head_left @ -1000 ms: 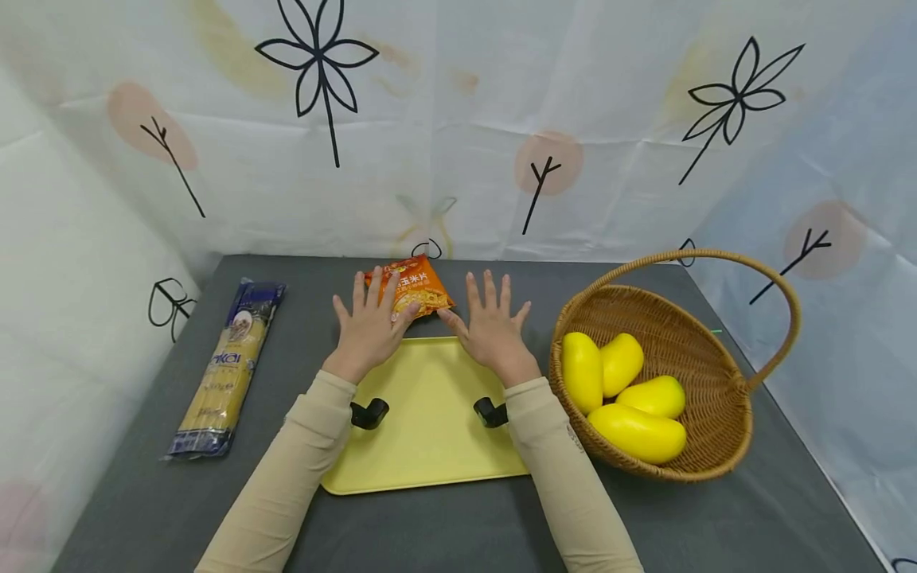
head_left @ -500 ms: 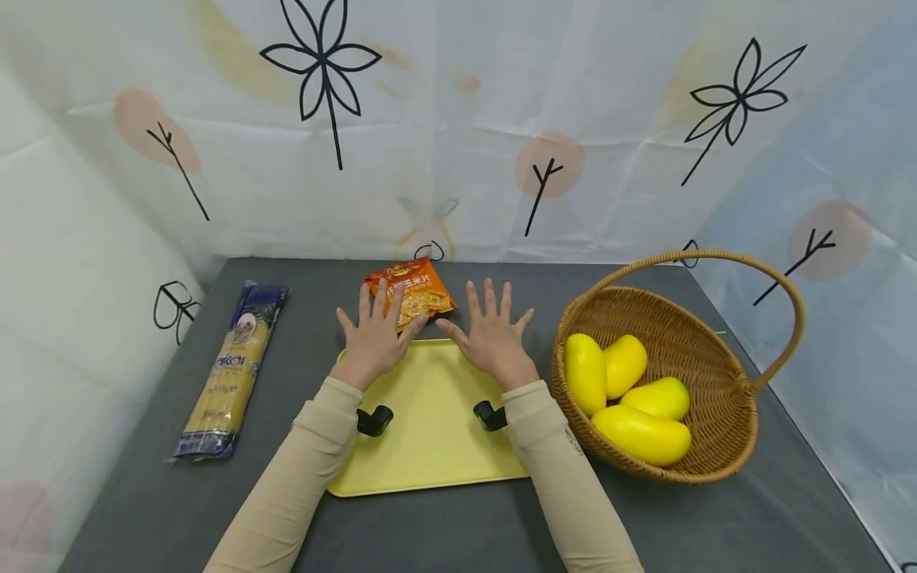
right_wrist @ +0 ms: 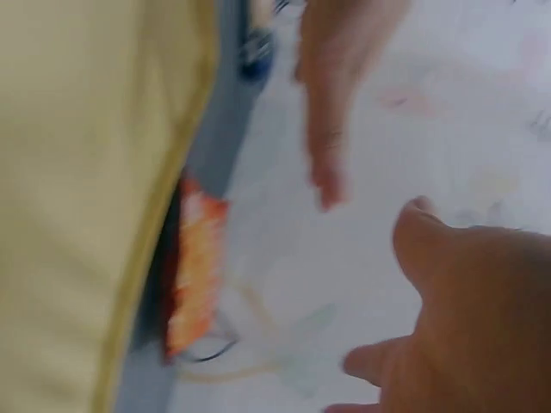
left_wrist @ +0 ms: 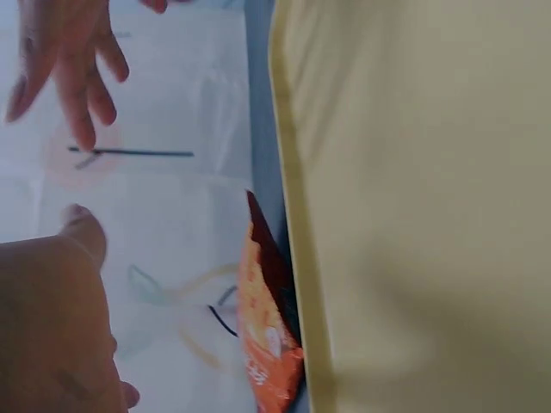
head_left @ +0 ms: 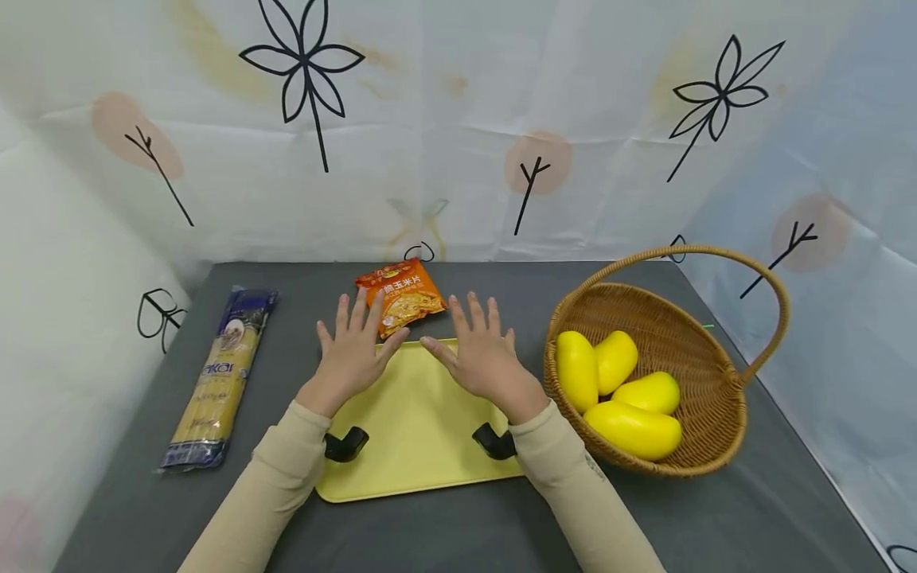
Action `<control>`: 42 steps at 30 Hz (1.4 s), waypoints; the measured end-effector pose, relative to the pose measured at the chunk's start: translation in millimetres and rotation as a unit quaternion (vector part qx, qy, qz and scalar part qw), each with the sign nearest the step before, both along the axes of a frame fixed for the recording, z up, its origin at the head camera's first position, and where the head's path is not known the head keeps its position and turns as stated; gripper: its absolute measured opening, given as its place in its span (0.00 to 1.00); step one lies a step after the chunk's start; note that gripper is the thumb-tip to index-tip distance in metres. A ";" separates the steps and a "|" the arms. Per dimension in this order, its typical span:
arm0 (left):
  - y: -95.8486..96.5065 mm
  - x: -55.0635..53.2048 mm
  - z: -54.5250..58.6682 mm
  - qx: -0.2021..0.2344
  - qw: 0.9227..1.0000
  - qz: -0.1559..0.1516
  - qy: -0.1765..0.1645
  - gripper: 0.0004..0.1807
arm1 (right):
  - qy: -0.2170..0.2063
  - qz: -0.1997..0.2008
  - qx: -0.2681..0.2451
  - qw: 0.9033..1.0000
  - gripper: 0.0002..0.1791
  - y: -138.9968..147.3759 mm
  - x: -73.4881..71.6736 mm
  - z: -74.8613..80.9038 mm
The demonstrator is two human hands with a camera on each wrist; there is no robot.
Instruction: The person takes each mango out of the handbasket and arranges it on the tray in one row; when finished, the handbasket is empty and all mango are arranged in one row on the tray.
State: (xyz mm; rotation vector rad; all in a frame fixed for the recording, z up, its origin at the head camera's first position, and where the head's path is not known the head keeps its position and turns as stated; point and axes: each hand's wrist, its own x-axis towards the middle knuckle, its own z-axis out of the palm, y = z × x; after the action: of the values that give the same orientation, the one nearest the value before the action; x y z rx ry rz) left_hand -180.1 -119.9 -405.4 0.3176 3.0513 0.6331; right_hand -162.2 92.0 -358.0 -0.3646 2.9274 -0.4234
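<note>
Both hands hover palm down above the yellow tray [head_left: 415, 438], fingers spread and holding nothing. The left hand [head_left: 351, 350] is over the tray's far left part, its fingertips overlapping the orange snack bag [head_left: 408, 298] in the head view. Over the far right part is the right hand [head_left: 487, 354], its thumb pointing toward the left one. In the left wrist view the snack bag [left_wrist: 269, 335] lies just beyond the tray's rim [left_wrist: 297, 215]. The right wrist view, somewhat blurred, shows the same bag [right_wrist: 196, 271] past the rim.
A wicker basket [head_left: 705, 358] with an arched handle stands at the right, holding several yellow mangoes [head_left: 634, 430]. At the left lies a long blue-and-yellow pack of pasta [head_left: 218, 378]. The grey table [head_left: 301, 294] ends at a patterned cloth backdrop [head_left: 466, 103].
The hands have drawn back slightly toward the person, and the left has shifted left, uncovering more of the snack bag. The head view has turned slightly. Tray, basket and packs stay put.
</note>
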 end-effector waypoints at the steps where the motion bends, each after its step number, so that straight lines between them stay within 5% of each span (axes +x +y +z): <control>1: -2.9 7.5 1.5 0.005 1.000 -0.008 0.000 0.45 | 0.004 0.015 -0.004 1.000 0.47 2.0 11.2 7.4; 6: -21.8 52.5 -1.7 0.016 0.999 -0.046 0.002 0.43 | 0.041 0.044 -0.035 0.998 0.44 27.6 72.6 44.4; 12: -50.6 90.0 -32.6 0.045 0.998 -0.044 0.009 0.38 | 0.077 -0.041 -0.044 0.995 0.32 87.1 113.8 62.1; 17: -67.6 100.3 -54.7 0.098 0.995 -0.011 0.010 0.34 | 0.041 -0.129 0.000 0.991 0.34 137.7 112.4 51.2; 22: -73.6 99.3 -68.4 0.106 0.994 0.007 0.017 0.33 | -0.004 -0.155 0.010 0.988 0.37 163.8 103.9 36.3; 35: -74.7 96.5 -79.2 0.087 0.995 0.004 0.045 0.32 | -0.086 -0.119 0.061 0.987 0.36 177.7 91.2 24.8; 42: -76.4 97.9 -81.8 0.085 0.995 0.004 0.047 0.31 | -0.085 -0.081 0.069 0.991 0.34 177.4 88.7 22.7</control>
State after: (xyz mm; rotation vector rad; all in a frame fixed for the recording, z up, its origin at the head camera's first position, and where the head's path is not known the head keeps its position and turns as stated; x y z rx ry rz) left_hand -82.2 -196.3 -487.2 0.3471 3.0944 0.9066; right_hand -73.5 269.4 -335.4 -0.0672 2.8087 -0.2553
